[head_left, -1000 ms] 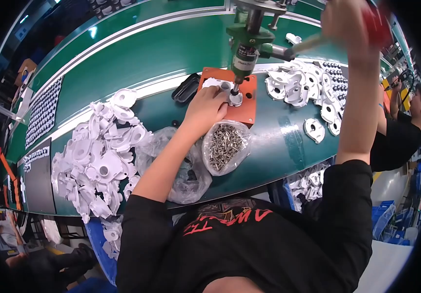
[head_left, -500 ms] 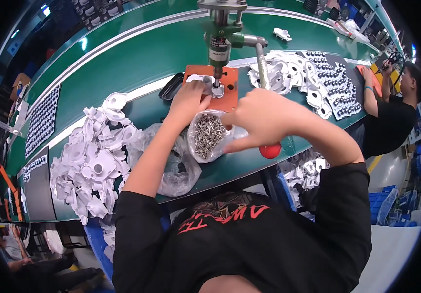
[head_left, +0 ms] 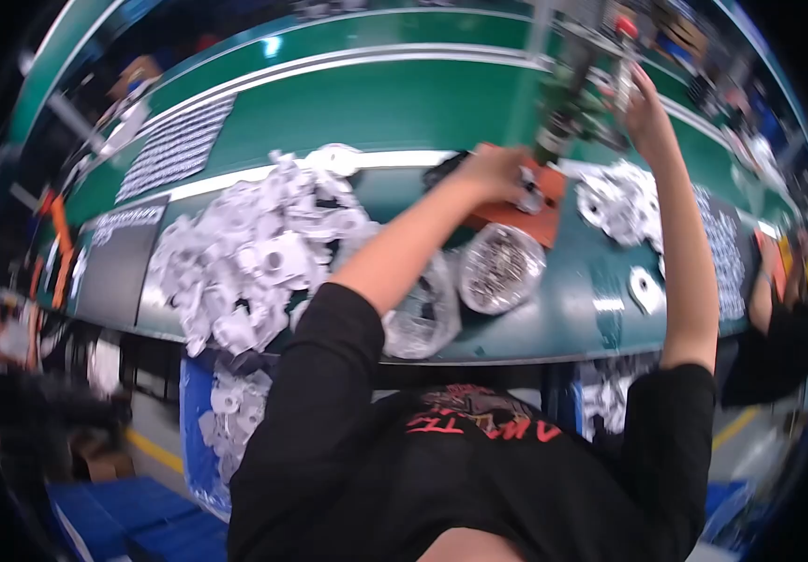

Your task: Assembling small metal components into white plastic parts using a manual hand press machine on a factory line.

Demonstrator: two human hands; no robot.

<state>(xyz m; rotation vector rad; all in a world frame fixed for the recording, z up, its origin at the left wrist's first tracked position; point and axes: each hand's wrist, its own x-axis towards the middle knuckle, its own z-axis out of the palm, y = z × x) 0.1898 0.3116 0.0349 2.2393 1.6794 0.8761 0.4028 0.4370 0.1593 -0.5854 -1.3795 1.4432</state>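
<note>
My left hand point(head_left: 500, 175) is closed on a small white plastic part point(head_left: 529, 199) at the orange fixture plate point(head_left: 542, 228), its fingertips partly hidden and blurred. Above the plate stands a green hand press point(head_left: 558, 131), smeared by motion. My right hand point(head_left: 644, 110) is raised at the far right of the press, its fingers closed round the press lever point(head_left: 624, 86), whose red knob point(head_left: 626, 26) points up. Just in front of the plate sits a plastic-lined bowl of small metal screws or pins point(head_left: 502, 269).
Left of my arm lies a big heap of white plastic parts point(head_left: 254, 253); a smaller heap point(head_left: 621, 201) lies right of the press. A crumpled clear bag point(head_left: 422, 323) is beside the bowl. One loose white part point(head_left: 645, 289) lies near my right forearm. A co-worker's arm point(head_left: 762, 290) shows far right.
The view has turned, so the scene sits further right. My right hand has gone from above the screw bowl up to the lever, which has swung from down to up.
</note>
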